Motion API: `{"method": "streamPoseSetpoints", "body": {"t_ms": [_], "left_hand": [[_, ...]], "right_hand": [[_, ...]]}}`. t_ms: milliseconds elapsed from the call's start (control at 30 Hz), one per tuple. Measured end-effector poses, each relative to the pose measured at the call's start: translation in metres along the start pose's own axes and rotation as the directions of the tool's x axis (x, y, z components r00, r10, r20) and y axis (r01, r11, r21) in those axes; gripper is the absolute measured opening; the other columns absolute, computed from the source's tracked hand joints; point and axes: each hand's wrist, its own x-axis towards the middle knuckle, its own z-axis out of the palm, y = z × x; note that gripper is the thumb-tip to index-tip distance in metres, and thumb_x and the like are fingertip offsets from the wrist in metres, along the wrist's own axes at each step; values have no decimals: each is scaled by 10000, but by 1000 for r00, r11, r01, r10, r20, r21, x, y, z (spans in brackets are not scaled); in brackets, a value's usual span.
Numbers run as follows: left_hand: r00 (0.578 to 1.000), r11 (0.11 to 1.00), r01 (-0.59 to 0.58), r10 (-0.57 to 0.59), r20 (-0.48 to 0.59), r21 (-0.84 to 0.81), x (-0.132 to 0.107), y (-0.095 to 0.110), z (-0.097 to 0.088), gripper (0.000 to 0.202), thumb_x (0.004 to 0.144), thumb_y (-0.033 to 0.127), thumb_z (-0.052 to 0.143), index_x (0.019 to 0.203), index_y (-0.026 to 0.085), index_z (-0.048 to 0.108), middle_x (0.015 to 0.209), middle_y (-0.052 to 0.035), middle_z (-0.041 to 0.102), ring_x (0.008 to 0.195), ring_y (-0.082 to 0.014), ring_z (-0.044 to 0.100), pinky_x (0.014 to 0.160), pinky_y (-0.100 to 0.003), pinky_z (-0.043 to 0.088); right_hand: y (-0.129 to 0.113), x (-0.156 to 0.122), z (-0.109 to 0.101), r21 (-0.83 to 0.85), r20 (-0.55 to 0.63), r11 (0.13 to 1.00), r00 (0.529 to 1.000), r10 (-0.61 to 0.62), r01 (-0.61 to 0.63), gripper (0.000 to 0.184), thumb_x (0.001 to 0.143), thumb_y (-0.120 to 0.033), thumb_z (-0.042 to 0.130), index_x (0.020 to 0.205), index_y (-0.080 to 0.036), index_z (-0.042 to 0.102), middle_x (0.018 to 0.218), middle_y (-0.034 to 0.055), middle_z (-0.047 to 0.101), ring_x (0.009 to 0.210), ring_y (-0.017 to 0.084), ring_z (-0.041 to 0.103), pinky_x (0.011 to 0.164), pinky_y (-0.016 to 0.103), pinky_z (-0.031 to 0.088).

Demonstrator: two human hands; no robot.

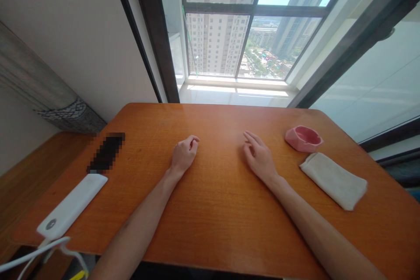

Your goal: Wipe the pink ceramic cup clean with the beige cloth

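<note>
My left hand (185,155) rests on the wooden table (210,210), its fingers curled in with nothing showing in them. Across from it, my right hand (259,155) lies near the table's surface with its fingers stretched out, slightly blurred and holding nothing. A gap of bare wood separates the two hands. To the right of my right hand sits a pink angular dish (303,139), shaped like an ashtray. A folded off-white cloth (334,180) lies just in front of that dish, apart from my right forearm.
A white power bank (72,204) with a white cable (33,254) lies at the table's left edge. Beyond it is a pixelated black object (105,152). A curtain (59,83) hangs at the left. Behind the table is a window (219,43) with a pale sill.
</note>
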Motion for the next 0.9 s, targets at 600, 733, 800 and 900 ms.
{"method": "streamPoseSetpoints", "body": {"t_ms": [600,733,800,900], "left_hand": [[1000,1000,-5,5,-4,7,0,1,0,334,1048,298,485,1113,223,804,698,-8,675,620,-168,570,654,-288,345],[1000,1000,-8,8,-2,6,0,1,1,335,1047,299,485,1119,222,804,698,-6,674,613,-167,568,648,-289,342],[1000,1000,-7,8,-4,8,0,0,1,334,1046,296,488,1119,222,805,701,-7,675,620,-169,574,652,-289,346],[1000,1000,-8,8,-5,10,0,0,1,329,1045,288,491,1112,223,806,702,-12,677,633,-174,586,661,-290,353]], "right_hand": [[88,11,-99,-540,-261,608,802,537,-583,594,1026,-553,523,1442,-183,732,1191,268,780,1121,470,731,879,526,547],[93,10,-98,-555,-246,607,810,533,-568,559,1041,-527,518,1409,-169,740,1083,238,796,1074,435,737,871,498,531],[93,11,-98,-564,-252,603,813,524,-564,528,1045,-487,518,1383,-149,743,1079,243,791,1051,421,736,855,483,516],[89,12,-97,-580,-268,621,843,466,-527,461,1050,-422,516,1325,-132,746,1088,245,783,985,383,730,809,449,474]]}}
